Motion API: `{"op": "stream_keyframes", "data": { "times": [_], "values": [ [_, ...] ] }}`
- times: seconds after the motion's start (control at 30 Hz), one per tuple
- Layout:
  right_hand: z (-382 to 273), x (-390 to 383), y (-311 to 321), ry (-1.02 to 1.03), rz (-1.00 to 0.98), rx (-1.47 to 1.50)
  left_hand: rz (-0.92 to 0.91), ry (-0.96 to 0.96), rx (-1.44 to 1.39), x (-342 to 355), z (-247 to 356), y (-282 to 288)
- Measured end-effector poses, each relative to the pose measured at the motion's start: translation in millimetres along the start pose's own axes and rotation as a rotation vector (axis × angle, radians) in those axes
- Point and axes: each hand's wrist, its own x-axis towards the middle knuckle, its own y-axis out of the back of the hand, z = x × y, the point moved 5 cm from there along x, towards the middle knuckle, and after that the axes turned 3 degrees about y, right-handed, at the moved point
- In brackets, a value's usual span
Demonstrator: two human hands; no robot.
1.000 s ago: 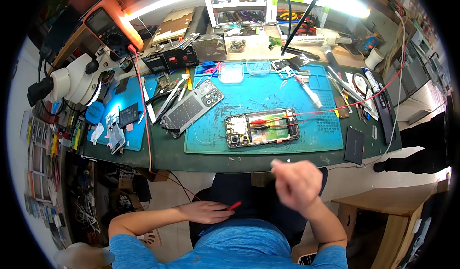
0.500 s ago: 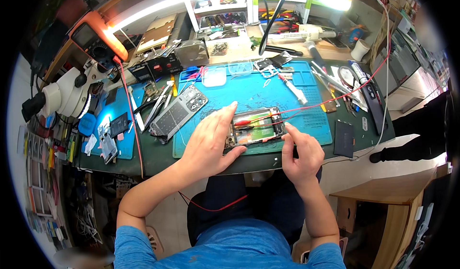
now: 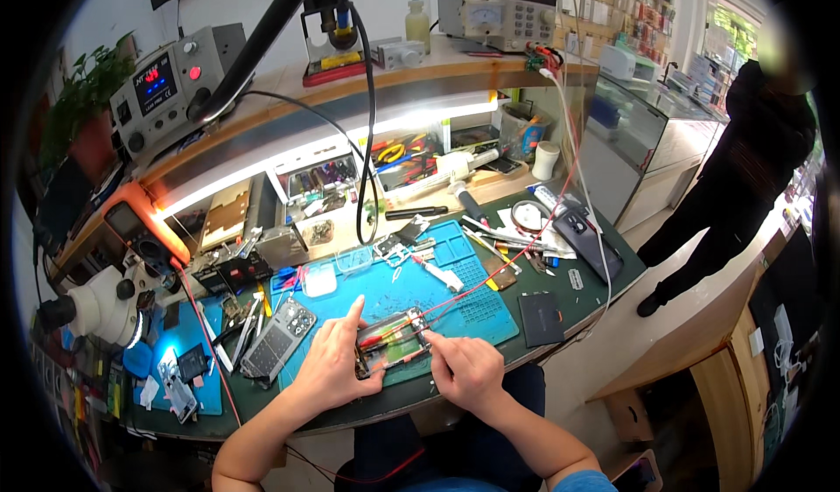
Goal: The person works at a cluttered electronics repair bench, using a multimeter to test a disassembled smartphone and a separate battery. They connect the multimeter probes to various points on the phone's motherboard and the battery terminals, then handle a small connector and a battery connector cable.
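Note:
An opened phone [image 3: 399, 350] lies on the blue work mat [image 3: 354, 298], its inside facing up with a greenish part showing. Around its left end sits my left hand [image 3: 331, 368], thumb at the near edge and fingers toward the far side. My right hand [image 3: 467, 373] is at the other end, index fingertip on the frame, thumb close by, remaining fingers curled. A red clip [image 3: 374, 340] on a test lead rests over the phone's inside, and a red wire [image 3: 507, 263] runs from it up to the right. Where the clip bites is too small to tell.
Left of the phone lies a grey phone back [image 3: 278, 341]. A microscope [image 3: 96, 306] and an orange multimeter [image 3: 144, 234] stand further left. A black flat panel [image 3: 541, 319] lies right. Power supplies [image 3: 494, 6] line the shelf; a dark-clothed person [image 3: 744, 142] stands right.
The view has tilted up and turned, bringing the shelf, power supplies and standing person into sight. My right index finger has stretched onto the phone's right end. My left hand keeps its place.

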Motion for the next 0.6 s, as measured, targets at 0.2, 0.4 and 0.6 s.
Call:
{"op": "stream_keyframes", "data": {
  "times": [0.2, 0.4, 0.6],
  "values": [
    [-0.8, -1.8, -2.5, 0.003, 0.01, -0.011, -0.03, -0.016, -0.04, 3.9, -1.1, -0.5],
    [-3.8, 3.0, 2.0, -0.034, 0.017, 0.001, -0.025, -0.052, -0.02, 6.5, 1.3, -1.2],
    [-5.4, 2.8, 2.9, -0.043, 0.033, -0.005, -0.013, -0.045, -0.03, 5.4, 1.3, -1.3]
  ]
}}
